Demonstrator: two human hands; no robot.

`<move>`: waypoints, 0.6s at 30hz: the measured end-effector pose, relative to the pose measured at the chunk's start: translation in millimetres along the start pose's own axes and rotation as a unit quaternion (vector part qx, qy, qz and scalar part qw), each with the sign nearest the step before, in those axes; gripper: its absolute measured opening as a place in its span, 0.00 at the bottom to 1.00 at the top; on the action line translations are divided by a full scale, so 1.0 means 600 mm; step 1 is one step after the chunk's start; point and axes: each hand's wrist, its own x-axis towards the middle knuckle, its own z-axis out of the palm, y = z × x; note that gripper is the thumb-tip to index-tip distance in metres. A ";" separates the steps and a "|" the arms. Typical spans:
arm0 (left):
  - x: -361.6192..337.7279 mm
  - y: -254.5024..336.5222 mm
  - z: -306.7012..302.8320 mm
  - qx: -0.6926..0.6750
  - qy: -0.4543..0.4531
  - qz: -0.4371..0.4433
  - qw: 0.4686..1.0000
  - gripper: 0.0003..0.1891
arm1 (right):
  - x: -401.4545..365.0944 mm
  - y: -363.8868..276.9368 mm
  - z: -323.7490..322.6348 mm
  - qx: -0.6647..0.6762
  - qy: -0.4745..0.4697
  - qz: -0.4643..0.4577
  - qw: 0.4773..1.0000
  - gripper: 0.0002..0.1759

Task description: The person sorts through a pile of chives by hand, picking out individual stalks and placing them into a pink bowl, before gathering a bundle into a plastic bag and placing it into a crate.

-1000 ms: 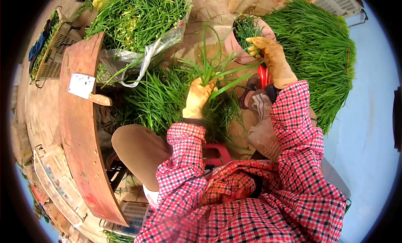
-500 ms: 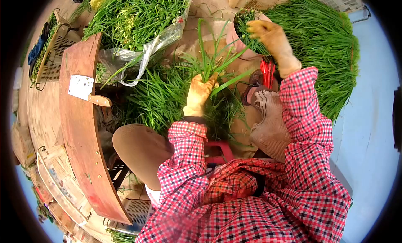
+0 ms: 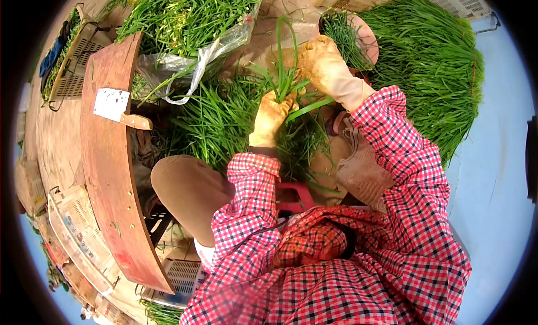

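My left hand (image 3: pixel 272 116), in a yellowed glove, is closed around a small bunch of garlic chives (image 3: pixel 284 81), whose long flat leaves point up and to the right. Right beside it, my gloved right hand (image 3: pixel 326 66) has its fingers curled in at the bunch's right side; what lies between the fingertips is hidden. Below both hands spreads a loose heap of garlic chives (image 3: pixel 207 129). A pink bucket (image 3: pixel 367 38) with green stalks in it stands behind my right hand.
A cleaver (image 3: pixel 115 105) lies on a wooden board (image 3: pixel 106 173) at the left. A plastic bag (image 3: pixel 230 42) overflows with cut greens. At the right is a large, neatly laid pile of chives (image 3: pixel 431 67). Plastic crates (image 3: pixel 81 232) stand at far left; a pink stool (image 3: pixel 302 196) is below me.
My right hand has come from above the pink bucket, leftward and down, to the bunch in my left hand. The left hand keeps its hold, and the bunch's leaves have shifted.
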 end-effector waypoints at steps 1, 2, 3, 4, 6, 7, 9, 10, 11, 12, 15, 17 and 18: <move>0.000 -0.005 -0.001 -0.008 -0.002 0.005 1.000 0.10 | -0.001 0.001 0.008 -0.034 0.004 -0.008 0.999 0.13; 0.002 -0.011 -0.003 -0.015 -0.005 0.010 1.000 0.10 | -0.001 0.005 0.012 -0.069 0.008 -0.017 0.997 0.14; 0.003 -0.016 -0.005 -0.023 -0.007 0.016 1.000 0.11 | -0.003 0.013 0.013 -0.048 0.032 -0.044 0.997 0.14; 0.004 -0.019 -0.007 -0.026 -0.009 0.007 1.000 0.11 | -0.007 0.026 0.013 -0.026 0.056 -0.071 0.996 0.14; 0.006 -0.023 -0.010 -0.031 -0.012 -0.009 0.999 0.11 | -0.002 0.043 0.000 -0.013 0.048 -0.080 0.996 0.14; 0.008 -0.030 -0.009 -0.030 -0.003 0.002 1.000 0.11 | 0.005 0.054 -0.015 -0.022 0.015 -0.062 0.998 0.14; 0.007 -0.027 -0.007 -0.066 -0.008 0.005 0.998 0.11 | 0.009 0.059 -0.025 -0.083 -0.025 -0.053 0.995 0.14; 0.008 -0.025 -0.006 -0.084 -0.011 0.006 0.996 0.10 | 0.007 0.057 -0.029 -0.095 -0.021 -0.054 0.994 0.14; 0.007 -0.026 -0.005 -0.160 -0.021 0.004 0.987 0.10 | 0.004 0.051 -0.038 -0.106 -0.016 -0.055 0.993 0.14; 0.006 -0.027 -0.004 -0.234 -0.030 0.003 0.972 0.09 | 0.003 0.048 -0.043 -0.118 -0.010 -0.057 0.991 0.14; 0.014 -0.037 -0.005 -0.262 -0.018 0.025 0.964 0.10 | 0.000 0.056 -0.040 -0.094 -0.018 -0.061 0.994 0.15; 0.011 -0.032 -0.003 -0.125 0.016 0.045 0.991 0.11 | -0.007 0.070 -0.014 -0.085 -0.032 -0.058 0.994 0.16; 0.022 -0.062 -0.012 -0.166 0.015 -0.002 0.986 0.11 | -0.010 0.074 -0.005 -0.081 -0.040 -0.057 0.994 0.17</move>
